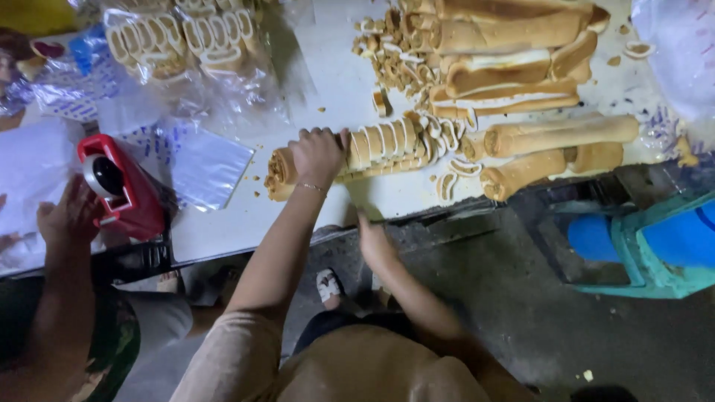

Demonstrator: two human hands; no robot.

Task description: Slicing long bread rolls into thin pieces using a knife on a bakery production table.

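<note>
Spanning the upper frame, table: a white table [328, 82] carries everything here, its near edge running from lower left up toward the right.
Floor: dark grey floor [521, 320] fills the lower right, with a teal crate [655, 260] holding a blue drum beside the table's right end.
Whole rolls: a heap of long tan cake rolls [514, 52] with white filling lies at the table's top right; two more lie lower, near the right edge.
Bags: clear plastic bags of cut slices [179, 41] sit at the top left, with flat empty bags just below them.
Sliced roll: the sliced cake roll [380, 145] lies across the table's middle, near the front edge, cut into rounds that lean together; loose slices and crumbs are scattered at its right end.
Tape dispenser: a red tape dispenser [123, 190] stands at the left near the table edge.
Other person: another person's hand [71, 216] rests against the dispenser's left side, fingers loosely spread.
Left hand: the left hand [319, 155] is curled down over the uncut left part of the sliced cake roll, gripping it from above.
Right hand: the right hand [374, 242] hangs below the table edge, apart from the roll; motion blur hides whether it is open, closed or holding anything.
Foot: a sandalled foot [328, 286] shows on the floor beneath.
</note>
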